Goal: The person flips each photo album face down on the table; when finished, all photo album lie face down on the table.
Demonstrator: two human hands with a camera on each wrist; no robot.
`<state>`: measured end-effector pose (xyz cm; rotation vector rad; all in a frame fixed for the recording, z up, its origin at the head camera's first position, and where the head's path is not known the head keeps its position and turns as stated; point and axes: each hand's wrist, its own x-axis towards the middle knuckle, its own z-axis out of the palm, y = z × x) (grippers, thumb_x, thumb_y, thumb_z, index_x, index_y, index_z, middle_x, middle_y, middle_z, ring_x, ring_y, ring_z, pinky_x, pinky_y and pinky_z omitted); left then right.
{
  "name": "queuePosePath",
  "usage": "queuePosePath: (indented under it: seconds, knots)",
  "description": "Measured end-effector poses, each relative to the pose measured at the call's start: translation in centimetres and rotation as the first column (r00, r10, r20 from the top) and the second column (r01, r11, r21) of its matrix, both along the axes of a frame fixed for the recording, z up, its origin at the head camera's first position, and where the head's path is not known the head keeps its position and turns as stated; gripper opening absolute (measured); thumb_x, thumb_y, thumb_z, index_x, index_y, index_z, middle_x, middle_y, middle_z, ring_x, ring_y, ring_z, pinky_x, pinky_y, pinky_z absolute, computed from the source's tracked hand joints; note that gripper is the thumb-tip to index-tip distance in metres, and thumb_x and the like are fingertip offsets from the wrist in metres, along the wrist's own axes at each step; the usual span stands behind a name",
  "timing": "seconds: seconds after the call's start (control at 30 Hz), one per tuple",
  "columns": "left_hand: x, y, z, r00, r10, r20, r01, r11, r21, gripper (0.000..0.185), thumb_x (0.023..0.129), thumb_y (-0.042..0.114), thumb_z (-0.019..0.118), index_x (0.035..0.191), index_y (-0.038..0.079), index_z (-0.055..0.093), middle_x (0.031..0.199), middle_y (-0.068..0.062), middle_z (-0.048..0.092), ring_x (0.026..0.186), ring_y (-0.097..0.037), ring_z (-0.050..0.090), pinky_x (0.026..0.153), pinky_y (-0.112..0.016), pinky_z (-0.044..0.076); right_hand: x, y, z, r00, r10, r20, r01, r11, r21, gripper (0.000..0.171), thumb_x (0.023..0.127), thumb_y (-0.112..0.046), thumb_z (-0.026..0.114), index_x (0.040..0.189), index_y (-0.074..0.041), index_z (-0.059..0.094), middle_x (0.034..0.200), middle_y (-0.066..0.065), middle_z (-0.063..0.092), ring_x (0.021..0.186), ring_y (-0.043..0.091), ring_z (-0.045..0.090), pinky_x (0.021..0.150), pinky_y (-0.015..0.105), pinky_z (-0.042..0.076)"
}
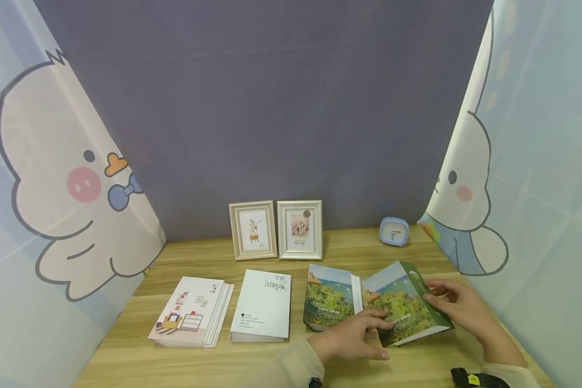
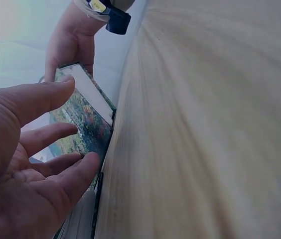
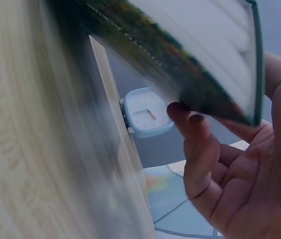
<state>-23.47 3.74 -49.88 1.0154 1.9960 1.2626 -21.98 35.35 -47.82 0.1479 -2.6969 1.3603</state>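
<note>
A photo album (image 1: 393, 302) with a painted seaside garden cover is tilted, its right side raised off the wooden table. My right hand (image 1: 465, 307) grips its green right side; in the right wrist view the fingers (image 3: 200, 154) curl at the album's edge, beside its white pages. My left hand (image 1: 351, 337) reaches over the lower left of this album with fingers loosely spread. Whether its fingertips touch the cover I cannot tell. A matching photo album (image 1: 330, 293) lies flat just left of it, partly behind my left hand.
Further left lie a white album with grey lettering (image 1: 261, 304) and a white album with a room drawing (image 1: 189, 312). Two picture frames, one beige (image 1: 233, 231) and one pale (image 1: 282, 231), stand at the back. A blue clock (image 1: 394, 231) stands at the back right.
</note>
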Motion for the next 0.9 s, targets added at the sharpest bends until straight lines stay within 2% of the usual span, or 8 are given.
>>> queuePosePath:
  seconds: [0.2, 0.6, 0.8, 0.9]
  knots:
    - [-0.1, 0.1, -0.4, 1.000, 0.004, 0.014, -0.004, 1.000, -0.021, 0.055, 0.098, 0.015, 0.076, 0.149, 0.022, 0.058, 0.165, 0.011, 0.030, 0.141, -0.002, 0.043, 0.103, -0.016, 0.048, 0.1, 0.4, 0.0, 0.998, -0.010, 0.066, 0.008, 0.999, 0.031, 0.052, 0.100, -0.029, 0.075, 0.139, 0.003, 0.061, 0.112, 0.016, 0.070, 0.083, 0.017, 0.067, 0.064, 0.032, 0.058]
    - [0.1, 0.2, -0.1, 0.999, 0.019, -0.039, -0.021, 0.999, -0.041, 0.051, 0.099, 0.018, 0.076, 0.148, 0.024, 0.059, 0.163, 0.010, 0.034, 0.137, -0.002, 0.047, 0.098, -0.016, 0.051, -0.2, 0.9, -0.1, 0.989, 0.009, 0.149, -0.019, 0.998, 0.068, 0.057, 0.099, -0.032, 0.074, 0.139, 0.006, 0.059, 0.114, 0.017, 0.068, 0.091, 0.024, 0.066, 0.066, 0.035, 0.058]
    - [0.1, 0.1, 0.0, 1.000, 0.012, -0.025, -0.012, 1.000, -0.008, 0.050, 0.101, 0.018, 0.073, 0.149, 0.021, 0.058, 0.163, 0.008, 0.034, 0.138, -0.002, 0.045, 0.101, -0.016, 0.050, -0.5, 1.1, -0.5, 0.976, 0.035, 0.216, -0.062, 0.991, 0.117, 0.060, 0.100, -0.035, 0.073, 0.139, 0.008, 0.057, 0.111, 0.014, 0.067, 0.095, 0.024, 0.064, 0.070, 0.037, 0.056]
    - [0.2, 0.0, -0.1, 1.000, 0.012, -0.003, -0.012, 1.000, 0.024, 0.049, 0.102, 0.017, 0.072, 0.148, 0.017, 0.058, 0.163, 0.008, 0.034, 0.138, 0.000, 0.044, 0.102, -0.015, 0.048, -0.6, 1.1, -0.6, 0.963, 0.048, 0.266, -0.080, 0.991, 0.111, 0.062, 0.100, -0.036, 0.073, 0.139, 0.008, 0.056, 0.110, 0.013, 0.065, 0.093, 0.023, 0.062, 0.068, 0.038, 0.055]
